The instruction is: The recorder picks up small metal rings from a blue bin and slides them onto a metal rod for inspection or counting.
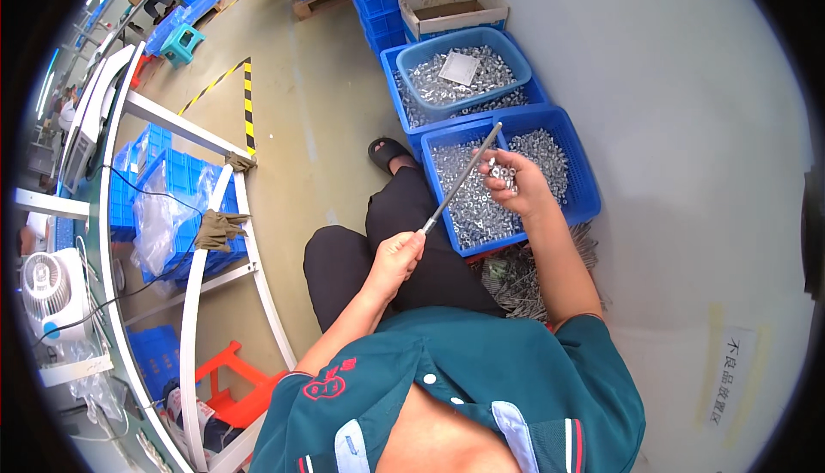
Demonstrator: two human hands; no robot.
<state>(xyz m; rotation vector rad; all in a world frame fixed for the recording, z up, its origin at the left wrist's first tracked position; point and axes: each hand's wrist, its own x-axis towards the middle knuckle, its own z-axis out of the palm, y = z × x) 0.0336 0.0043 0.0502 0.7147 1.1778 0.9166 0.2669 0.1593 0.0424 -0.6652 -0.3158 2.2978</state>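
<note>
L hand (398,256) has its fingers clenched round the near end of a long, slim grey metal rod (461,178), which slants up toward the far R. R hand (524,185) has fingers curled round a small heap of shiny silver metal nuts (502,177), approx. beside the rod's far part; can't tell if nuts & rod touch. Both over/near the deep blue plastic bin (586,183), split in 2 compts, w/ loose small silver hardware (468,202) in each. Loose bundle of thin metal rods (520,288) sits on the near side, below the bin; pale blue plastic basin (473,105) w/ more hardware on the far side.

Step in hand, my guess: bringing nuts to the rod's far tip. Next move prob. calls for L steady, R fingertips singling out 1 nut & lining its hole up w/ the tip, w/o dropping the rest.
</note>
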